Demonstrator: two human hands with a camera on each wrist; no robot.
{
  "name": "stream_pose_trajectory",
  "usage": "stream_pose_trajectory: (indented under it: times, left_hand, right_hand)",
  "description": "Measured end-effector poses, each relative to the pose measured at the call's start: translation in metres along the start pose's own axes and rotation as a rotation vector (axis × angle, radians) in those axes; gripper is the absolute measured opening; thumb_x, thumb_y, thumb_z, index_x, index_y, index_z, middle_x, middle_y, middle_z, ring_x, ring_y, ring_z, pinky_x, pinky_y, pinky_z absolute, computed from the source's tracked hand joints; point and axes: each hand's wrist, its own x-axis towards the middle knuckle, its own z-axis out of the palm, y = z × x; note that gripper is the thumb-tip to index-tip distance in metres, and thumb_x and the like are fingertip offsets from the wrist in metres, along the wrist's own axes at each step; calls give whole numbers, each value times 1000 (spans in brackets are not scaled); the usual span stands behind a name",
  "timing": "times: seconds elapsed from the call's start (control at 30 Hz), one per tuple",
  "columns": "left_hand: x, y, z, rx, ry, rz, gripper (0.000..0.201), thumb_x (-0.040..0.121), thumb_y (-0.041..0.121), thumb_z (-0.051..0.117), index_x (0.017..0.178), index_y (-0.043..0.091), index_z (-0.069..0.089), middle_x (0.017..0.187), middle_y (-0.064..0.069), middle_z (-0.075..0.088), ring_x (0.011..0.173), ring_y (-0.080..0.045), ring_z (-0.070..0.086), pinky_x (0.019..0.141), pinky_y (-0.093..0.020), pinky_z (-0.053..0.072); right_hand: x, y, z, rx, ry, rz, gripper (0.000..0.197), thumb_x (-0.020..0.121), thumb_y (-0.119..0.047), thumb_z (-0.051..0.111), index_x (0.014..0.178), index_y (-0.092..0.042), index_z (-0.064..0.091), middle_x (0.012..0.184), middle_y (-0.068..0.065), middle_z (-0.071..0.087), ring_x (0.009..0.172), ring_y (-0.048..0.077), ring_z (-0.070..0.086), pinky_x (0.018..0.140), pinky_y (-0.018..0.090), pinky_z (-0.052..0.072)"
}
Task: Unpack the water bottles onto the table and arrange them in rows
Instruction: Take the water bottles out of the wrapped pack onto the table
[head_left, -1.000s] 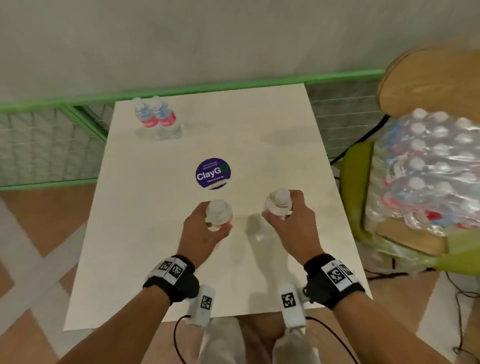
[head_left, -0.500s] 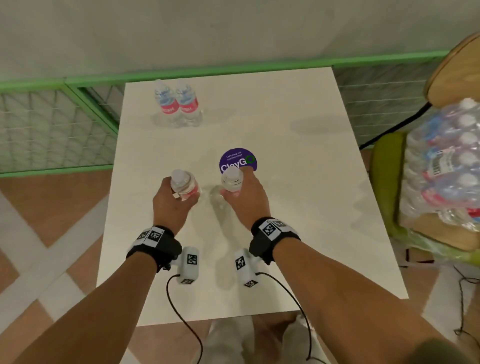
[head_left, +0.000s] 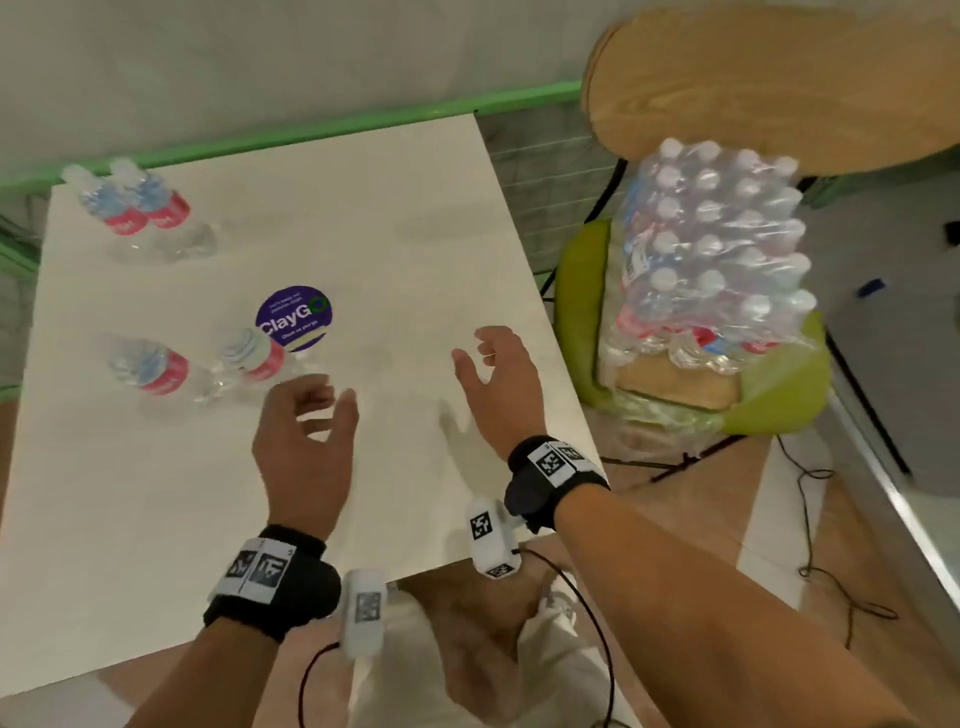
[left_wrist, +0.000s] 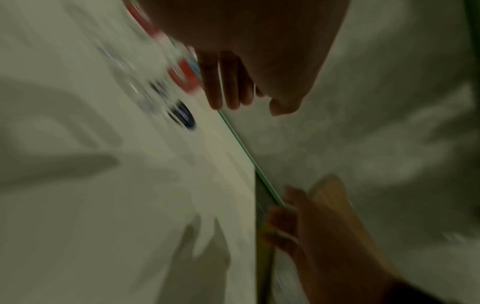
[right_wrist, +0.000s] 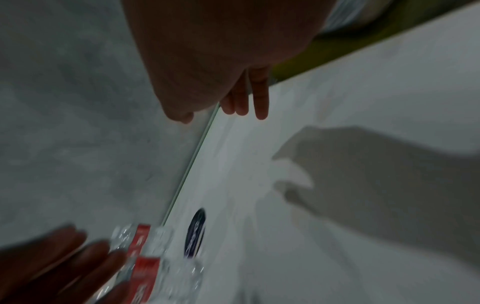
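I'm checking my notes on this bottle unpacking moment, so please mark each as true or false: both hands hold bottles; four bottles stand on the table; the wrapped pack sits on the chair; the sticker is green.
1. Both hands hold bottles. False: the left hand and right hand are empty, fingers relaxed.
2. Four bottles stand on the table. True: a far pair and a near pair.
3. The wrapped pack sits on the chair. True.
4. The sticker is green. False: it is purple.

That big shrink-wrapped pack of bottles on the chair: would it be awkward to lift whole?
Probably heavy: the wrapped pack holds many seemingly full bottles. Its thin plastic film looks loose and crinkled, so it may sag or tear when gripped. It already leans on the green chair, so it might slide.
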Motion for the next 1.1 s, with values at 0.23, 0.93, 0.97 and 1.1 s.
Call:
stream_pose_trajectory:
  times: [0.23,0.93,0.97,1.1]
  left_hand:
    - [-103,82,203,34,-645,103,16,94,23,62,108,18,68,105,9,70,95,1,64,81,-18,54]
    - [-85,102,359,208,-296,76,64,79,45,70,129,11,47,122,-5,58,109,-23,58,91,-38,51]
    - [-83,101,360,191,-289,83,68,77,45,73,130,11,48,123,-5,57,111,-22,57,92,-35,49]
    - [-80,100,364,199,-277,90,75,69,50,80,125,13,45,120,-3,51,106,-21,56,87,-33,51]
  right_hand:
    - [-5,99,-153,-99,256,182,27,93,-30,53,114,-14,55,111,6,58,102,26,57,89,46,50]
    - [54,179,-272,-288,158,182,28,80,-43,70,79,-19,54,77,2,57,72,20,52,61,28,33]
    - [55,179,-270,-308,164,187,31,80,-44,69,82,-15,58,80,3,59,74,21,53,62,29,34]
    - [56,178,-257,-337,199,202,44,76,-50,70,94,-11,66,88,3,63,86,22,60,67,33,45]
